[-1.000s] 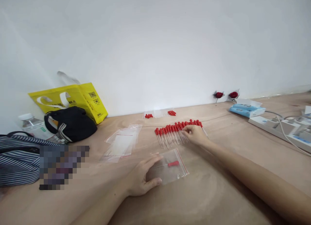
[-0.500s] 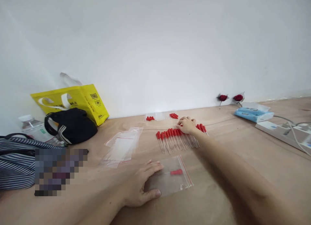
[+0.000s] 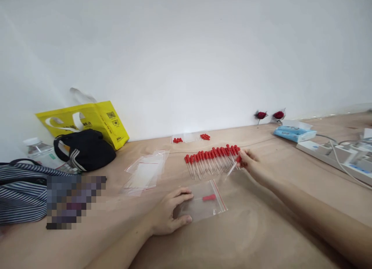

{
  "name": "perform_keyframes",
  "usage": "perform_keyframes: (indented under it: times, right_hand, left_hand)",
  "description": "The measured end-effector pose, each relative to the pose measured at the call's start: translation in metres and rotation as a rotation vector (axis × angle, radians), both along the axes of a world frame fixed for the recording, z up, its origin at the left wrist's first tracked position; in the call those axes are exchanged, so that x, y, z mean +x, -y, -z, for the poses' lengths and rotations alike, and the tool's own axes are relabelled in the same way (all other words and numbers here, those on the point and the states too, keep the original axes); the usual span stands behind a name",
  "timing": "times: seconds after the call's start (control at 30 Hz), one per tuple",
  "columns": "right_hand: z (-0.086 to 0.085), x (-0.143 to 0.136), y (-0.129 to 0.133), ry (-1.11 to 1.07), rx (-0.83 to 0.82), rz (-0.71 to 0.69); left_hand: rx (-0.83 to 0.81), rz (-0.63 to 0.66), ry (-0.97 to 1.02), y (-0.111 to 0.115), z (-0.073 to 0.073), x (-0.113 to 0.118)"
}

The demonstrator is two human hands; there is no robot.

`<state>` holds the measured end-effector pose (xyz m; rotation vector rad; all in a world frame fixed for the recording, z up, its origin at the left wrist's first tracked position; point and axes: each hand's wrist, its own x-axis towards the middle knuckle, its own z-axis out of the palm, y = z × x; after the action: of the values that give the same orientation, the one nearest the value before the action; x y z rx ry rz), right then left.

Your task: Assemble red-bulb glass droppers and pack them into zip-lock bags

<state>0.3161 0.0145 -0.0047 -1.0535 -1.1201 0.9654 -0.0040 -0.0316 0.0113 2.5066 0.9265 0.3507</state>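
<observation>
My right hand (image 3: 248, 160) is closed on the red bulb of a dropper (image 3: 231, 169), whose thin clear tube slants down to the left. It is at the right end of a row of droppers (image 3: 212, 155) with red bulbs and clear tubes, lying side by side on the table. My left hand (image 3: 171, 211) has its thumb and fingers spread, resting on the left edge of a clear zip bag (image 3: 200, 209) with a red line along its right side. Inside the bag lies one dropper (image 3: 208, 197), its red bulb toward the red line.
Several flat zip bags (image 3: 148, 172) overlap left of the row. Red bulbs lie in clear bags (image 3: 188, 137) by the wall. A yellow bag (image 3: 112, 124), black cap (image 3: 90, 149), bottle (image 3: 36, 147) and striped bag (image 3: 20, 195) crowd the left; a tissue pack (image 3: 295, 133) and power strip (image 3: 322, 149) occupy the right.
My right hand has moved from above the row to its right end, and now holds a dropper. My left hand stays on the zip bag. The view has shifted slightly.
</observation>
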Motion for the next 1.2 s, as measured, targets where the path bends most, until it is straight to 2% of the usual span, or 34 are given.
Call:
perform_keyframes:
  times: [0.13, 0.23, 0.37, 0.5, 0.67, 0.77, 0.97, 1.2]
  right_hand:
    - [0.019, -0.012, 0.023, -0.18, -0.113, 0.02]
    - [0.02, -0.026, 0.03, -0.257, -0.153, -0.002]
    - [0.016, -0.044, 0.039, -0.309, -0.166, -0.151]
    - [0.016, -0.053, 0.047, -0.139, -0.172, -0.303]
    - [0.019, -0.059, 0.05, 0.05, -0.141, -0.404]
    - [0.022, -0.064, 0.048, 0.128, -0.158, -0.415]
    - [0.025, -0.067, 0.045, 0.253, -0.101, -0.322]
    - [0.021, -0.064, 0.048, 0.291, -0.085, -0.416]
  left_hand:
    - [0.012, -0.021, -0.027, -0.002, 0.005, 0.0]
    - [-0.003, -0.052, -0.051, -0.003, 0.006, -0.001]
    - [-0.033, -0.08, -0.07, -0.002, 0.006, -0.002]
    - [-0.031, -0.073, -0.051, -0.003, 0.007, -0.001]
    - [-0.033, -0.073, -0.04, -0.002, 0.005, 0.001]
    - [-0.029, -0.066, -0.026, -0.001, 0.003, 0.002]
    - [-0.042, -0.067, -0.035, -0.001, 0.002, 0.003]
    - [-0.05, -0.069, -0.053, 0.0, 0.001, 0.003]
